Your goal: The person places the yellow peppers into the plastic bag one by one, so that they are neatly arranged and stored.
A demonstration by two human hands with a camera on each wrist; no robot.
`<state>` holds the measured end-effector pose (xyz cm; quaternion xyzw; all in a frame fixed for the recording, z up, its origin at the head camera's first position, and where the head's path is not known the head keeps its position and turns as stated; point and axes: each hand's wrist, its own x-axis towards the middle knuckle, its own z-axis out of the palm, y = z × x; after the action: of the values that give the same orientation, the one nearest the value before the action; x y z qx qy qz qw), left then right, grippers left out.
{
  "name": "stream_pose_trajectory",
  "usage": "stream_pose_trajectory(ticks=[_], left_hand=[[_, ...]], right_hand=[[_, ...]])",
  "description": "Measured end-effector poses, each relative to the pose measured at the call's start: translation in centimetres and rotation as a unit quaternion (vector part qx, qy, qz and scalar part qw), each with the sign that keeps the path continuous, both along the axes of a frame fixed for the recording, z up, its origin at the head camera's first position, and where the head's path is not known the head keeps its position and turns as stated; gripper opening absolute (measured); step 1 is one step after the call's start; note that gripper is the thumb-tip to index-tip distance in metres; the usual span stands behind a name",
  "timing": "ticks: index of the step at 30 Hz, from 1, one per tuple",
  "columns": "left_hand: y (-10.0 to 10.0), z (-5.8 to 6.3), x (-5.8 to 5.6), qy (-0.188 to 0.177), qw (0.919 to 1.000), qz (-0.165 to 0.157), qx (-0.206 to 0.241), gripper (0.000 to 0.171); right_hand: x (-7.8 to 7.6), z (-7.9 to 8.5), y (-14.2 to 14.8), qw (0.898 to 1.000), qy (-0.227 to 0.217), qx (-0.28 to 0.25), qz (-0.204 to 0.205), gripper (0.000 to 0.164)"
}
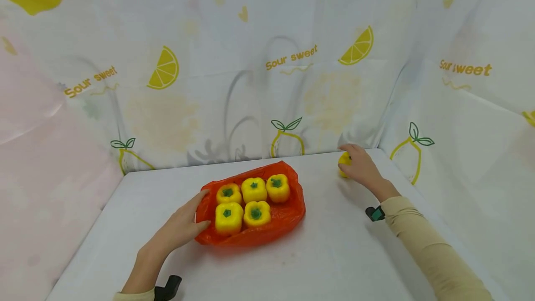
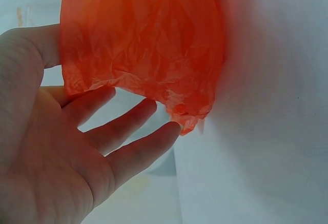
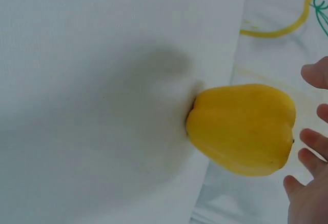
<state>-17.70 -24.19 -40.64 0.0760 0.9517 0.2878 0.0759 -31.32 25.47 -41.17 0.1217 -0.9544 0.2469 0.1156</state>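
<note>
Several yellow bell peppers (image 1: 257, 213) with green stems sit together in a red plastic bag (image 1: 288, 219), its mouth spread wide. At the bag's left rim is my left hand (image 1: 184, 219), thumb and fingers apart; in the left wrist view the thumb and index finger pass behind the red film, and the other fingertips (image 2: 138, 152) touch or nearly touch its crumpled edge. One lone yellow bell pepper (image 3: 241, 129) stands on the table at the far right. My right hand (image 1: 361, 166) hovers over it, fingers spread and apart from it in the right wrist view.
The white table (image 1: 330, 254) meets a lemon-print cloth backdrop (image 1: 234, 106) at the back. Another cloth wall (image 1: 472, 152) rises along the right side, close to the right arm. A pinkish cloth (image 1: 42, 175) hangs at the left.
</note>
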Motion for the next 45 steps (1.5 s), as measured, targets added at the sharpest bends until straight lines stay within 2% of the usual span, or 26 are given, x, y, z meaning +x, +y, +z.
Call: stream_pose_trajectory(ticks=[6, 11, 18, 23, 33, 45], left_hand=[[-0.1, -0.3, 0.1, -0.006, 1.0, 0.001, 0.001, 0.081], [-0.1, -0.5, 0.2, -0.014, 0.9999, 0.001, 0.005, 0.082], [0.1, -0.4, 0.1, -0.012, 0.9999, 0.001, 0.003, 0.081], [0.3, -0.2, 0.0, -0.009, 0.9999, 0.001, 0.006, 0.08], [0.2, -0.4, 0.4, -0.018, 0.9997, 0.008, 0.012, 0.082], [0.0, -0.1, -0.1, -0.012, 0.9998, -0.003, 0.018, 0.081]], right_hand=[[0.0, -0.9, 1.3, 0.997, -0.067, -0.025, -0.028, 0.067], [0.0, -1.7, 1.7, 0.993, -0.094, -0.066, -0.035, 0.065], [0.0, -2.0, 2.0, 0.994, -0.077, -0.08, -0.022, 0.059], [0.2, -1.6, 2.2, 0.995, -0.065, -0.075, -0.019, 0.058], [0.4, -1.6, 1.3, 0.995, -0.075, -0.063, -0.003, 0.054], [1.0, 0.4, -0.5, 0.997, -0.05, -0.05, 0.033, 0.056]])
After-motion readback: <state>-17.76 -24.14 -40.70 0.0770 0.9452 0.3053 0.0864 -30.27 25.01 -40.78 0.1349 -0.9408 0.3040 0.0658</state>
